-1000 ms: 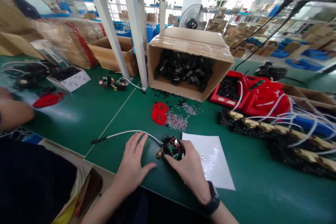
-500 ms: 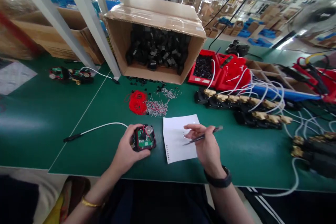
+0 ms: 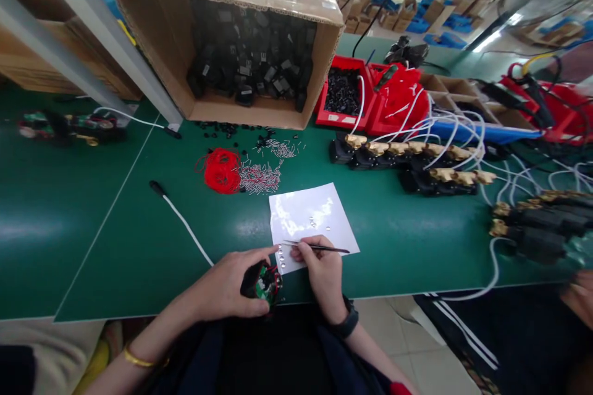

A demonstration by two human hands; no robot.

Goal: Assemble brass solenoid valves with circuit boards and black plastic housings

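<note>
My left hand [image 3: 234, 284] grips a black housing with a green circuit board [image 3: 266, 284] inside, tilted at the table's front edge. Its index finger reaches to the left edge of a white sheet [image 3: 306, 210]. In my right hand [image 3: 322, 268] is a pair of dark tweezers [image 3: 324, 248], pinched between thumb and fingers. The tweezers' tip points left, close to a row of small shiny round pieces [image 3: 281, 257] along the sheet's edge. A few more such pieces lie in the middle of the sheet. A white cable [image 3: 188, 225] with a black end runs toward the housing.
A cardboard box [image 3: 254, 114] of black parts stands behind red wire [image 3: 222, 171] and scattered metal pins [image 3: 260, 179]. To the right are red bins [image 3: 343, 118] and rows of black units with brass fittings [image 3: 398, 148]. At far right, another person's hand [image 3: 581, 299] shows.
My left hand has brought the housing nearer the table edge and tilted it. My right hand has moved left and down, taking the tweezers to the sheet's left edge. The view has shifted.
</note>
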